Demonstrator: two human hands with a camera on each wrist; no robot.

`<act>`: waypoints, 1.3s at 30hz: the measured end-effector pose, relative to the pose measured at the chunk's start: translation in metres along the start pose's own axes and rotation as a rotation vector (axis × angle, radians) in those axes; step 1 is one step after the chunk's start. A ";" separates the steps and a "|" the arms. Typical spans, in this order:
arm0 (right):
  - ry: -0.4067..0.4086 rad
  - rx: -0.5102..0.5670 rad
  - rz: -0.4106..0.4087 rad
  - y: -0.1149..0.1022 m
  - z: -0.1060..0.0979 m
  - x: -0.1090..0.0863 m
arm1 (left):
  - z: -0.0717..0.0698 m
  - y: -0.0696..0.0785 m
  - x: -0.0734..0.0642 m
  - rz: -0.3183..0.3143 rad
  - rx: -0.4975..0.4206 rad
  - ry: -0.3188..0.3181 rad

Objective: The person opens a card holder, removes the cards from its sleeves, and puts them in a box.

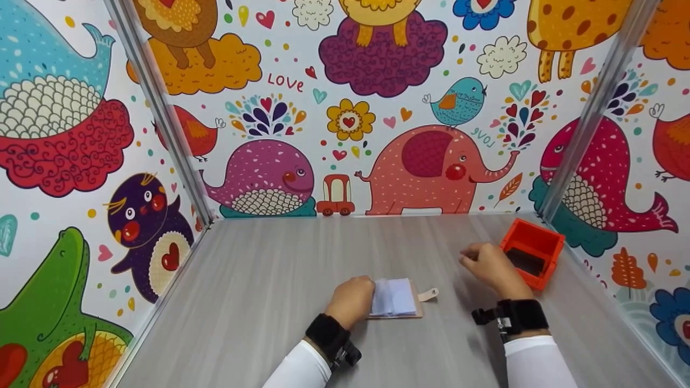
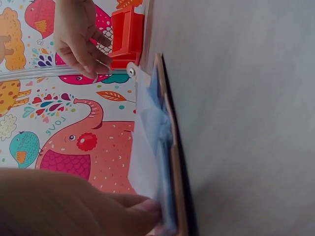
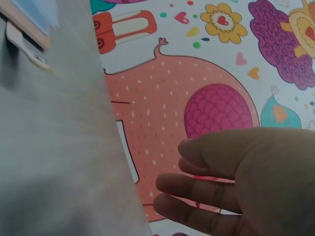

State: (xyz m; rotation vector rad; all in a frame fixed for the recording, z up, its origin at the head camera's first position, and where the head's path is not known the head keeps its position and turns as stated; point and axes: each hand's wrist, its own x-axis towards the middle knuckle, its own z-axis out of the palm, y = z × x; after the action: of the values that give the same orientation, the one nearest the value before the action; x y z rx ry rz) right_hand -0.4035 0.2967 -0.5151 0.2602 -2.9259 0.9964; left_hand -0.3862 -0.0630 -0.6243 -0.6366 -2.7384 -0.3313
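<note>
My left hand [image 1: 350,303] pinches the left edge of the card holder [image 1: 401,296], which lies open on the bench [image 1: 259,269] between my hands. The holder is a flat rectangle: glossy, translucent bluish sleeves over a thin tan cover, with a pale, round-ended strap [image 1: 429,294] and metal snap extending right. My right hand [image 1: 489,267] hangs unladen, fingers loosely bent and slightly apart, just beside an orange-red rigid box [image 1: 540,235] containing something dark. The bench surface is smooth, with grey wood-grain streaks. The glossy printed wall [image 1: 294,113] reads "LOVE" in red, and again mirrored in green.
</note>
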 end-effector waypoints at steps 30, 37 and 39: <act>-0.179 0.032 -0.357 -0.088 0.096 -0.008 | 0.011 -0.009 0.009 0.022 0.009 0.099; -0.234 0.034 -0.409 -0.097 0.105 -0.014 | -0.059 0.026 -0.004 -0.005 0.018 0.037; -0.227 0.012 -0.390 -0.099 0.108 -0.015 | -0.067 0.031 -0.006 -0.010 0.033 0.025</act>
State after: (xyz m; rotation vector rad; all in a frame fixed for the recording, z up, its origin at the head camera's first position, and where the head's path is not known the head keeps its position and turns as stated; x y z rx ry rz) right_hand -0.3696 0.1565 -0.5423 0.9586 -2.8846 0.9751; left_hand -0.3507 -0.0577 -0.5593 -0.6069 -2.7184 -0.2932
